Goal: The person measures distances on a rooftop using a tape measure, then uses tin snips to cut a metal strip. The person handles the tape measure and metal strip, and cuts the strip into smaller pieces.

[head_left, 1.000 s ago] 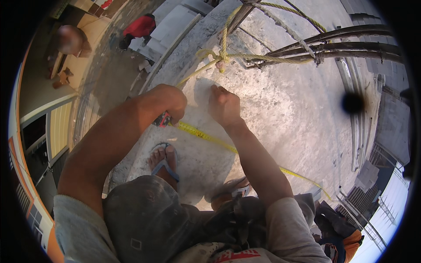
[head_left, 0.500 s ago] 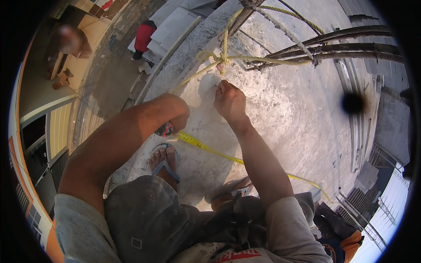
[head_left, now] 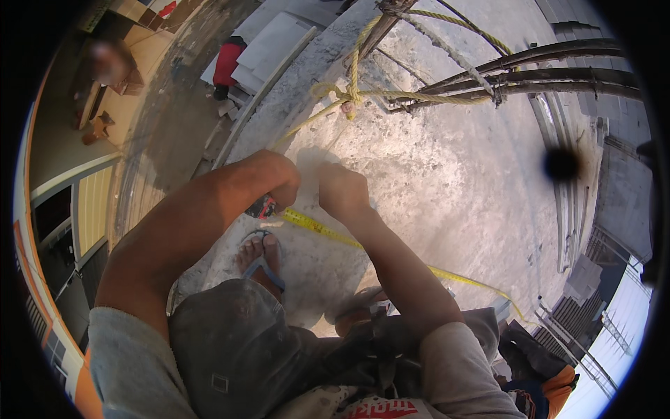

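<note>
My left hand (head_left: 283, 183) is closed around a red and black tape measure (head_left: 262, 207), above my left foot. Its yellow blade (head_left: 307, 222) stretches to the right, passing beneath my right forearm. My right hand (head_left: 343, 190) is a fist just right of the left one, over the rough concrete. A thin pale string (head_left: 338, 137) runs down from a knot (head_left: 348, 108) toward this fist; its end is hidden by the fingers. The knot joins a yellow rope (head_left: 356, 63) that is tied to rusty steel bars (head_left: 551, 87).
Under me is a rough concrete slab (head_left: 447, 181). Past its left edge lies a lower level with white panels (head_left: 272, 42), a red and black object (head_left: 228, 64) and another person (head_left: 112, 63). Metal lengths (head_left: 558, 202) lie at the right. Sandals (head_left: 272, 269) are on my feet.
My right fist has moved from beside the rope knot down and to the left, toward my left hand. The thin string now shows below the knot. The left hand stays on the tape measure.
</note>
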Tool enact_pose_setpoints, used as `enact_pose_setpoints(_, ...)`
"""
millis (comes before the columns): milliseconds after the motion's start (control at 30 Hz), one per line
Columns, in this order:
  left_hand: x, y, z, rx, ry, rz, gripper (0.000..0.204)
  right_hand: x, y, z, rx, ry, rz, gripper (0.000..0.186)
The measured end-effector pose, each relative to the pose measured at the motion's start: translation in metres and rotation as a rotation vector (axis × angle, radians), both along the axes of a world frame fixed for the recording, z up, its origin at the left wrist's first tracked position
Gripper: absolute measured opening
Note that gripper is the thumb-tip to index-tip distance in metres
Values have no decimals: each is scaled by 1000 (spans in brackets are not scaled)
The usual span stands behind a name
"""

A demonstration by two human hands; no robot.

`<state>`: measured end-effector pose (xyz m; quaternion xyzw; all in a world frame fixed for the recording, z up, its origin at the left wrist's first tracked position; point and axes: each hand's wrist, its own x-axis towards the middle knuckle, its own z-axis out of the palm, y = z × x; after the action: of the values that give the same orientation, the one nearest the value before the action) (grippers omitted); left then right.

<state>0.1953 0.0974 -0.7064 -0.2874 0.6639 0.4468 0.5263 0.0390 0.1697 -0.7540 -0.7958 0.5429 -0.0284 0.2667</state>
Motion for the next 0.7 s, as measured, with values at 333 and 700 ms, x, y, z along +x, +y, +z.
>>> enact_pose_setpoints(333, 0, 1, 5, -75, 31, 11, 39, -20, -57, -11, -174, -155, -246, 9)
enact_pose_setpoints(700, -1, 0, 2, -48, 49, 16, 38, 7, -5, 4, 56, 104, 64, 17)
